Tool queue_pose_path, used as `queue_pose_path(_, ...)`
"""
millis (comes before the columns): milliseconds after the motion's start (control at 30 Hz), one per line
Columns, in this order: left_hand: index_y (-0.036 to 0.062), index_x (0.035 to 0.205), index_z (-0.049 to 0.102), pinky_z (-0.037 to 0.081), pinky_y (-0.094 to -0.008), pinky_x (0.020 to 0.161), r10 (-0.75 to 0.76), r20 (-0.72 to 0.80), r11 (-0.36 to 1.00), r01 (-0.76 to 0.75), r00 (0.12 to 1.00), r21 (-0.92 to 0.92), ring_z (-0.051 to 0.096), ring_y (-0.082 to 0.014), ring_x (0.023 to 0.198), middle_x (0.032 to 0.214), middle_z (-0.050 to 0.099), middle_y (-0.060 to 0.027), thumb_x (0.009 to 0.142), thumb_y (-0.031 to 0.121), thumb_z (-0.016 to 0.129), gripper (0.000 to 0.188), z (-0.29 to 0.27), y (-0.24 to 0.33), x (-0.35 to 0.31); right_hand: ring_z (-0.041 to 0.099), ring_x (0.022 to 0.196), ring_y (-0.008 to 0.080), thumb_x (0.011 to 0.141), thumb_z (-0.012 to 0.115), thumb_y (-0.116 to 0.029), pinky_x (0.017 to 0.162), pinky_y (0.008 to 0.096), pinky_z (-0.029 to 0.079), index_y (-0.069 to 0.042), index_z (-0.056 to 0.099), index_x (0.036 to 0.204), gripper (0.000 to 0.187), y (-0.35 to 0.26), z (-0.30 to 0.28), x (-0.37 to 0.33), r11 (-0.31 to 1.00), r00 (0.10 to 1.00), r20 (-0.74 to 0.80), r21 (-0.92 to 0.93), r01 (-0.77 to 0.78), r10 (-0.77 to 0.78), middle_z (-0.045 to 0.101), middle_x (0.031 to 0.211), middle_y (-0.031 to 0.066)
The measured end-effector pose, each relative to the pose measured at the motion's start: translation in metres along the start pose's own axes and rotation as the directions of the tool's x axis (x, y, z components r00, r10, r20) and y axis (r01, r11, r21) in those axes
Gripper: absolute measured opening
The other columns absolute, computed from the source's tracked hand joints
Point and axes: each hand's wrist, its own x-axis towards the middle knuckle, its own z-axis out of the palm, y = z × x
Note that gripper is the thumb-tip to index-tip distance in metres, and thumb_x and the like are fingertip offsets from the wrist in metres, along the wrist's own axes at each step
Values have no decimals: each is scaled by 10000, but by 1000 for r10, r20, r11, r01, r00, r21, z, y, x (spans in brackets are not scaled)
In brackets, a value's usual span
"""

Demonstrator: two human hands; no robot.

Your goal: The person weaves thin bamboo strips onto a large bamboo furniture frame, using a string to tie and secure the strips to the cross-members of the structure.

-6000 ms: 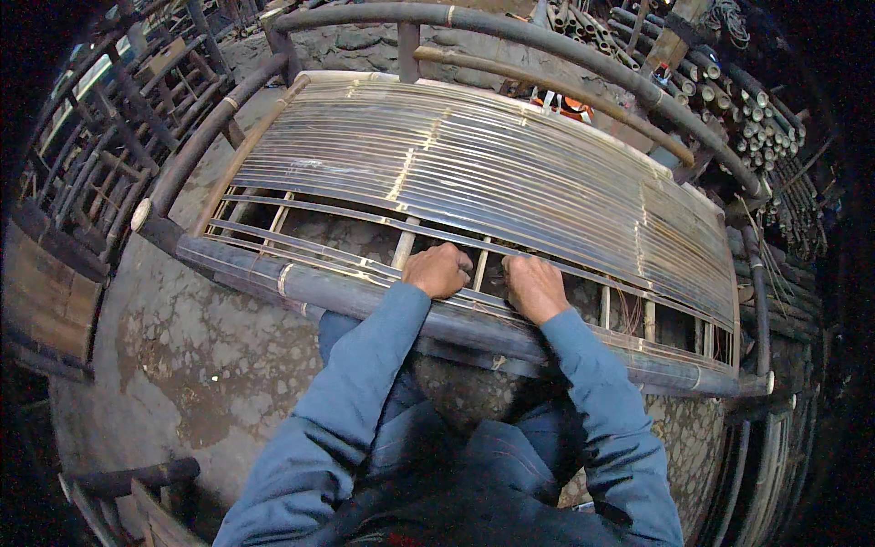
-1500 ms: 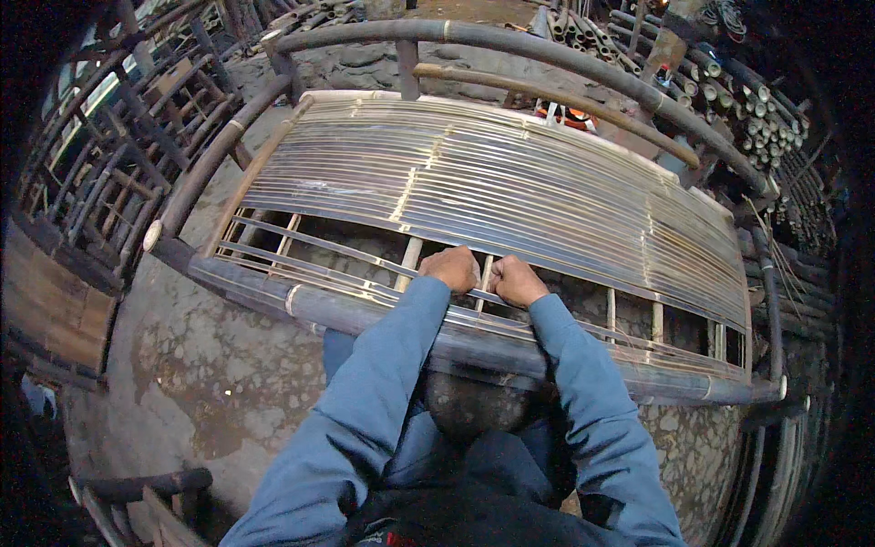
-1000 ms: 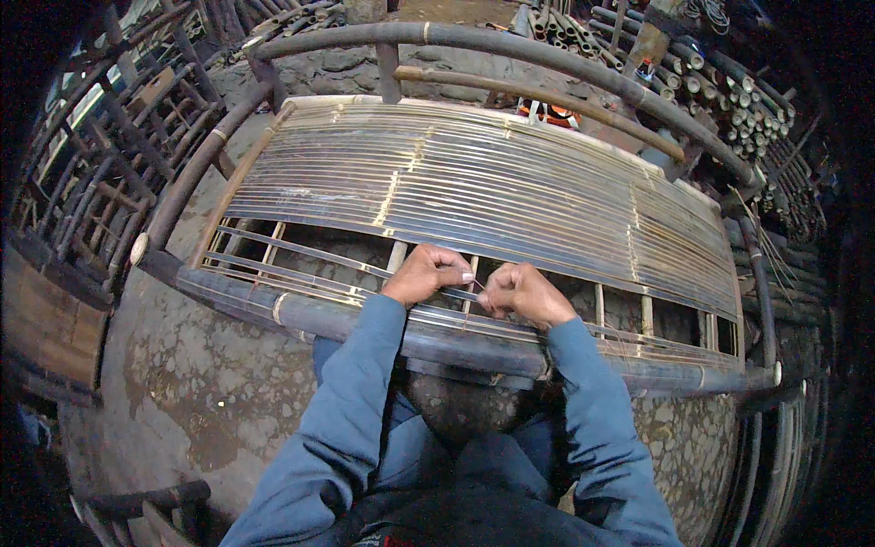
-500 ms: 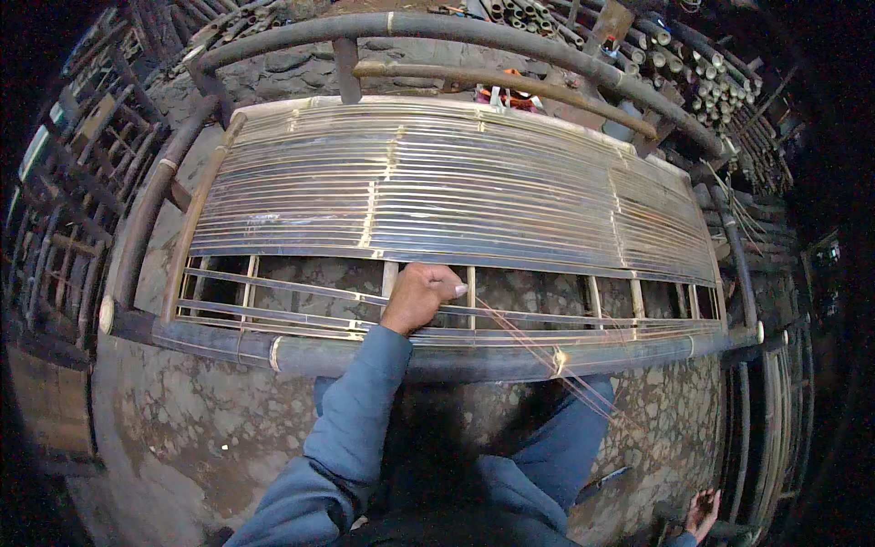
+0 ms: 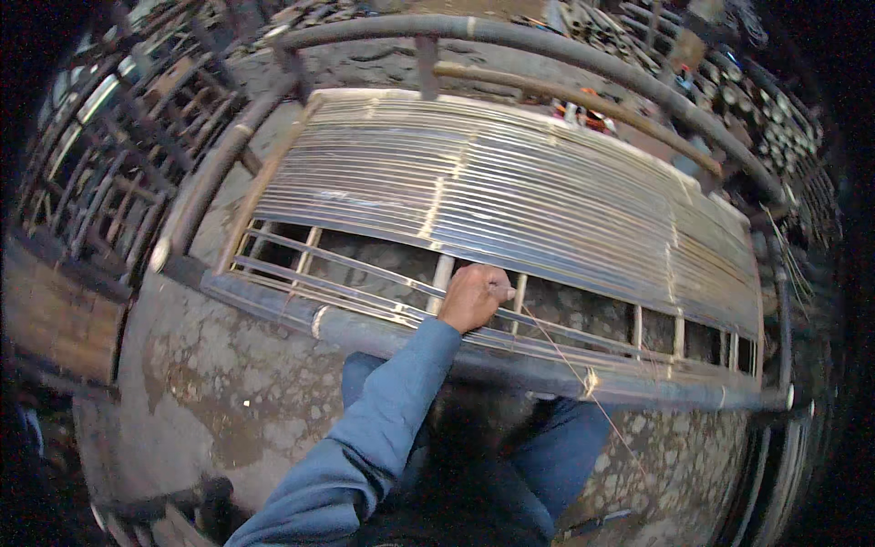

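My left hand (image 5: pixel 476 298) is closed over the gap near the front of a bamboo bench seat (image 5: pixel 365 173). A thin reddish cord (image 5: pixel 567 363) runs from its fingertips down to the right, across the thick dark front pole (image 5: pixel 378 337). Beneath and beside the hand lie a few narrow bamboo slats (image 5: pixel 351 265), set apart from the closely laid ones behind. Pale crosspieces (image 5: pixel 442 277) show through the gap on either side of the hand. My right hand is out of view.
A dark bamboo rail (image 5: pixel 547 46) borders the bench's far side. Bundled bamboo poles (image 5: pixel 775 118) lie at the far right, with bamboo frames (image 5: pixel 118 164) at left. A slim dark tool (image 5: pixel 594 522) lies on the stone floor (image 5: pixel 210 365) near my leg.
The whole view has tilted and shifted, so the bench sits further right. My right hand, earlier at the lower right, has gone from view. My left hand stays closed at the gap.
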Motion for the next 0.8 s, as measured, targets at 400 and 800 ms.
queue_pose_path(400, 1, 1374, 504, 395, -416, 1107, 101, -983, 979, 161, 152, 126, 534, -296, 1247, 1325, 557, -153, 738, 24, 744, 680, -65, -7, -115, 675, 990, 216, 866, 755, -232, 933, 364, 520, 29, 688, 1063, 334, -328, 135, -285, 618, -213, 655, 755, 220, -725, 713, 1044, 111)
queue_pose_path(800, -2, 903, 712, 502, -349, 675, -316, -581, 898, 433, 750, 72, 605, -153, 676, 681, 641, -98, 965, 256, 668, 269, -244, -35, -268, 600, 1254, 354, 1080, 505, -363, 1059, 481, 472, 35, 517, 1380, 499, -369, 249, -701, 914, -843, 453, 392, -106, -292, 598, 1371, 244)
